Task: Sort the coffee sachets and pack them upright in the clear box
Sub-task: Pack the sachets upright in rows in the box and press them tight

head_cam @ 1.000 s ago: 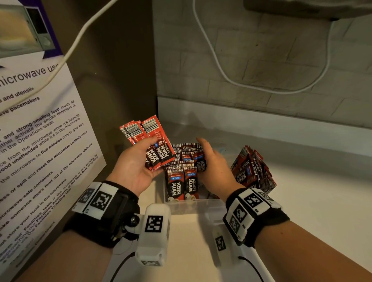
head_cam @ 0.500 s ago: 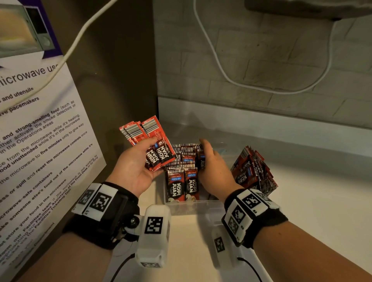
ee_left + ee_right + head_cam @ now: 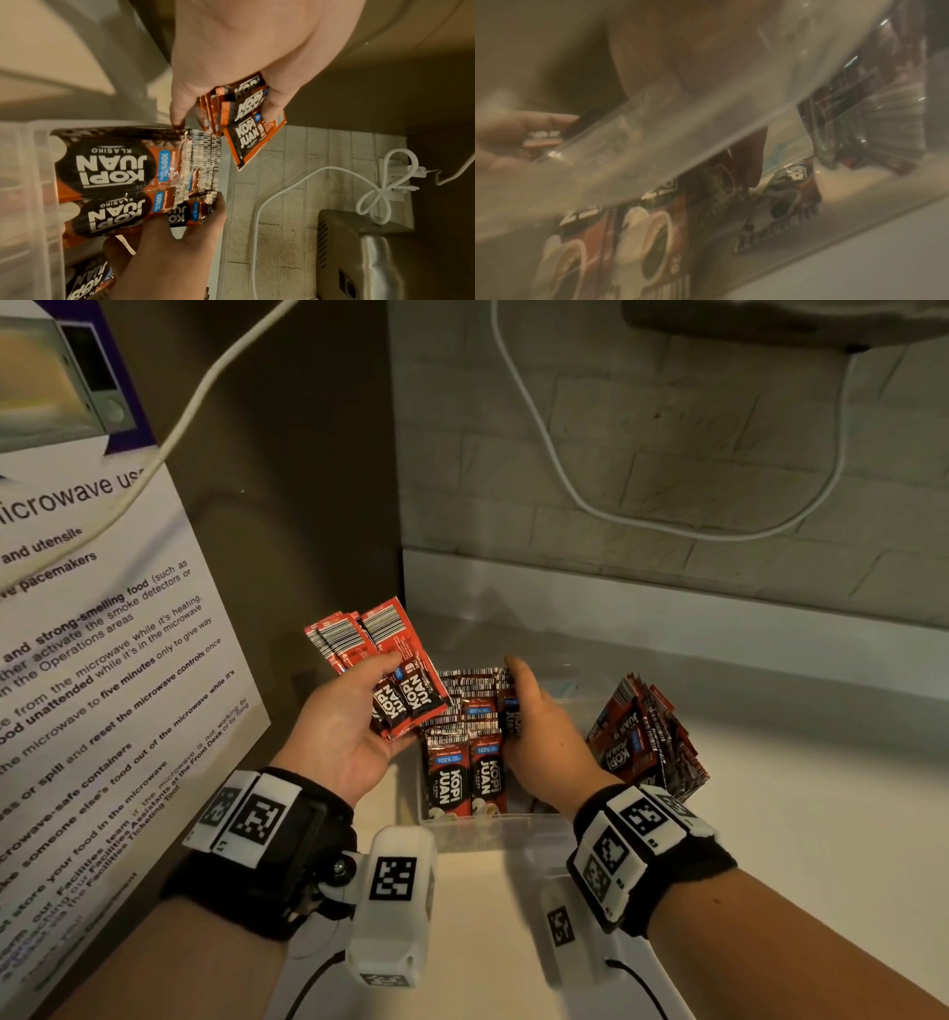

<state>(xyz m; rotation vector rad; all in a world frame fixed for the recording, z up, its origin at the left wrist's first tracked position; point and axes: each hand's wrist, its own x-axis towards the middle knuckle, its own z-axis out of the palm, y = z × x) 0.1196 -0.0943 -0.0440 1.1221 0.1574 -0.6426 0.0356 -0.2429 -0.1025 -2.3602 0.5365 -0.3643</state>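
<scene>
sachets (image 3: 380,660) in left hand (image 3: 341,737), above box (image 3: 493,829)

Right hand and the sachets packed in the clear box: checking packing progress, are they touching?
Touching. The head view shows the right hand inside the clear box, fingers pressed against the packed sachets; the left wrist view confirms it.

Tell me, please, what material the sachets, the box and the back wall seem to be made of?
Sachets: probably glossy printed foil or plastic film; they shine and flex in the left hand.
Clear box: seemingly rigid transparent plastic; the sachets show through its wall.
Back wall: matte, brick-patterned, maybe tile or stone; rough surface with visible joints.
</scene>
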